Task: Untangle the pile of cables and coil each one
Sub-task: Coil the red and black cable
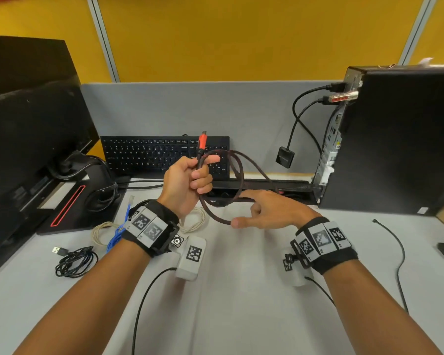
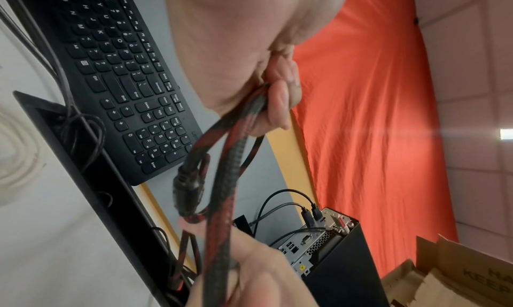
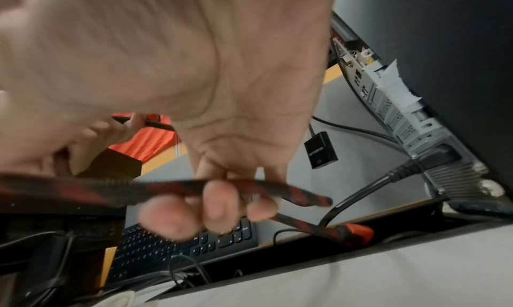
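Observation:
A red-and-black braided cable (image 1: pixel 238 175) hangs in loops above the desk. My left hand (image 1: pixel 200 172) grips the gathered loops, and the cable's red plug (image 1: pixel 203 140) sticks up above the fist. In the left wrist view the strands of the cable (image 2: pixel 225 202) run down from the curled fingers (image 2: pixel 279 105). My right hand (image 1: pixel 256 208) is at the bottom of the loop. The right wrist view shows its fingers (image 3: pixel 219 204) curled round the cable (image 3: pixel 166 186), blurred. The other red plug (image 3: pixel 358 231) lies by the desk's cable slot.
On the desk's left lie a coiled black USB cable (image 1: pixel 75 261), a blue cable (image 1: pixel 118 234), a beige coil (image 1: pixel 101 230) and a white coil (image 1: pixel 194 221). A loose black cable (image 1: pixel 397 252) trails at right. Keyboard (image 1: pixel 151 155), monitor (image 1: pixel 31 149) and PC tower (image 1: pixel 395 139) ring the space.

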The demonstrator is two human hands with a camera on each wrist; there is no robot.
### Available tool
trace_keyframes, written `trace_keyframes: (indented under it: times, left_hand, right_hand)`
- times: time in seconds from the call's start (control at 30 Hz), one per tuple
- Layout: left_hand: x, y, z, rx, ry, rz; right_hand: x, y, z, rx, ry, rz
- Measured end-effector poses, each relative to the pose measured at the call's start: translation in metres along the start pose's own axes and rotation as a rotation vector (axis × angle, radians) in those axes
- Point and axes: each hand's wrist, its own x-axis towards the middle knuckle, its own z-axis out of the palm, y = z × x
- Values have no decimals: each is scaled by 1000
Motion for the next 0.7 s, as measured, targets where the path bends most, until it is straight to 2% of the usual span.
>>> trace_keyframes:
  times: [0.13, 0.2, 0.3, 0.47, 0.6, 0.7]
  left_hand:
    - [-1, 4, -2, -62, -38, 5]
    - [-1, 7, -4, -65, -42, -2]
    - [0, 16, -7, -27, -7, -55]
    - [-3, 28, -14, 134, 21, -84]
    - [-3, 16, -7, 77, 60, -55]
    - [-2, -2, 2, 43, 101, -38]
  right_hand:
    - [5, 1, 4, 113, 36, -30]
    - [6, 2, 3, 89, 3, -82]
    - [8, 10, -3, 74, 31, -155]
    - [3, 34, -17, 17, 40, -20]
    - [2, 42, -18, -84, 124, 57]
    - [2, 22, -13, -193, -59, 16]
